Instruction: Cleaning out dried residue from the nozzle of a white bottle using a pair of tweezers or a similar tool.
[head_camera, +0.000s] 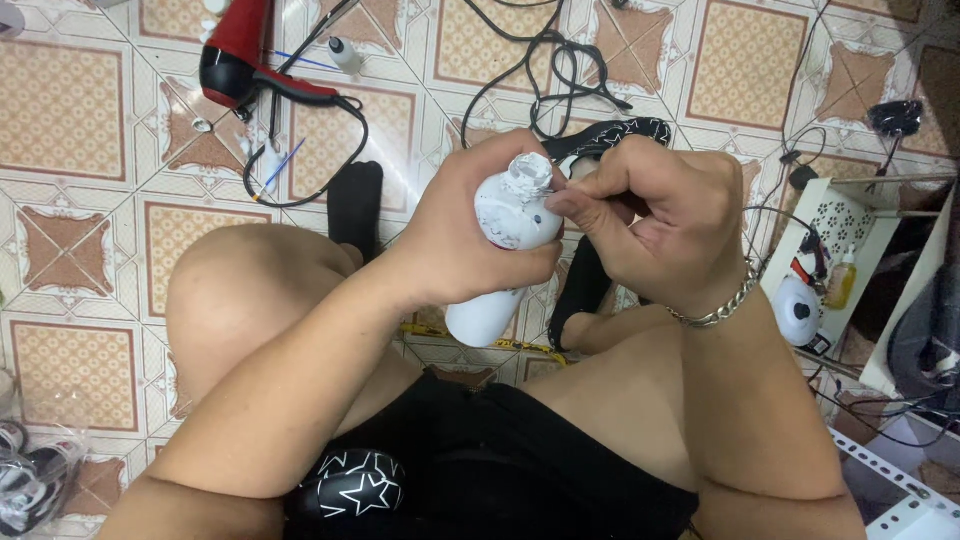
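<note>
My left hand (462, 232) is wrapped around a white plastic bottle (505, 250), holding it upright above my lap. The bottle's neck is open and ragged with torn white seal around the rim. My right hand (662, 222), with a silver chain bracelet (715, 310) at the wrist, pinches at the bottle's shoulder just below the neck with thumb and fingertips. Whether it holds a small tool I cannot tell. My bare knees sit below both hands.
A red hair dryer (240, 55) with a black cord lies on the patterned tile floor at the upper left, near a small bottle (345, 55). Black cables (560, 60) tangle at the top centre. A white perforated shelf (850, 260) with small items stands at right.
</note>
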